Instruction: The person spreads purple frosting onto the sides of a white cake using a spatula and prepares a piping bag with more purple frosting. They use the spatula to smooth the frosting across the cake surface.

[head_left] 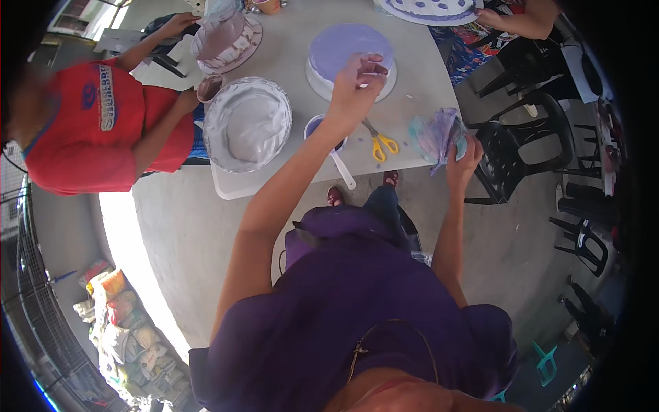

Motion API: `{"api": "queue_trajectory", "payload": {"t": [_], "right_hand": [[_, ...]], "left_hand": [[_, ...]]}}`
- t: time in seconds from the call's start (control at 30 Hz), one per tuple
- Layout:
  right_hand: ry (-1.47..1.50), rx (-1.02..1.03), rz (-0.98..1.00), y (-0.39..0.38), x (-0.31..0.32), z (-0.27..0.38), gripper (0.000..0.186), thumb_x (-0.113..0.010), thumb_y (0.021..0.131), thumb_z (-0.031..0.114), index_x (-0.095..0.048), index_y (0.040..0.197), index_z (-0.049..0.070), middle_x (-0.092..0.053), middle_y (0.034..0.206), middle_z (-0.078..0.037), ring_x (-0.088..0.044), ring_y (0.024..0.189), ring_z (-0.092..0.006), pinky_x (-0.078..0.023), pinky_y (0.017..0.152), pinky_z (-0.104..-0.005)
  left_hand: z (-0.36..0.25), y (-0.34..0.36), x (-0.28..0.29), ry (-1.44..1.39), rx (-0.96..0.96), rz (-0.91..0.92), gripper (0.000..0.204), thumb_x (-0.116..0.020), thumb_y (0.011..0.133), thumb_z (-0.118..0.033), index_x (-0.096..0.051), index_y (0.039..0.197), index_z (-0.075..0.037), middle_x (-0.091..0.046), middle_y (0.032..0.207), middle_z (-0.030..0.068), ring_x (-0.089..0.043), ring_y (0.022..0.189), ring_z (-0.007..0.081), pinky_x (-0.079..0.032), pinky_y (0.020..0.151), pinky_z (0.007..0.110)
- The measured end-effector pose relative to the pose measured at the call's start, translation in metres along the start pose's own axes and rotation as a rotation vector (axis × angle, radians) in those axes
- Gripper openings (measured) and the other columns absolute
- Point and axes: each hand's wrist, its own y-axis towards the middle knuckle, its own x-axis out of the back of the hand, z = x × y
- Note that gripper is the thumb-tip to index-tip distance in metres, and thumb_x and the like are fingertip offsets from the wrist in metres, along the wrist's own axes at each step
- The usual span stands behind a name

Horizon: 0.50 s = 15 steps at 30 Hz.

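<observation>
My left hand [358, 78] is raised over the near part of a round lavender-topped cake [349, 40] on a white board, fingers loosely bent and apart. A cup of purple mixture [314, 126] with a white-handled spatula [343, 169] is partly hidden by my left forearm. Beside it lie yellow-handled scissors [381, 145]. At the table's right edge, my right hand [461, 156] grips a crumpled piping bag [443, 130] with purple and teal in it. A large white bowl [248, 123] of pale mixture stands left of my forearm.
A person in red [103, 130] at left holds a pinkish cup near another bowl [226, 41] on the table [230, 185]. Another person's hand [491, 19] holds a decorated round piece at upper right. A black chair [522, 151] stands at right; sacks [127, 323] lie lower left.
</observation>
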Motion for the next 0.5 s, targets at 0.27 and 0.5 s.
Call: {"api": "queue_trajectory", "payload": {"t": [0.27,0.5], "right_hand": [[0.084,-0.052,0.163,-0.036,0.0,0.039,0.03,-0.055,0.067,-0.001,-0.051,0.097,0.005,-0.049,0.091,-0.012,-0.049,0.082,-0.0254,-0.041,0.069,-0.0324],[0.453,-0.171,0.459,-0.026,-0.014,0.097,0.024,-0.049,0.073,-0.003,-0.052,0.095,0.002,-0.056,0.083,-0.01,-0.056,0.071,-0.0156,-0.045,0.058,-0.0249]], "left_hand": [[0.022,-0.118,0.099,0.0,0.001,-0.204,0.021,-0.044,0.082,-0.003,-0.042,0.103,0.0,-0.051,0.088,0.0083,-0.052,0.077,0.0149,-0.044,0.067,0.027],[0.089,-0.179,0.103,0.029,0.21,-0.233,0.023,-0.042,0.081,0.0,-0.04,0.104,0.001,-0.05,0.087,0.0094,-0.053,0.074,0.0147,-0.045,0.064,0.026]]}}
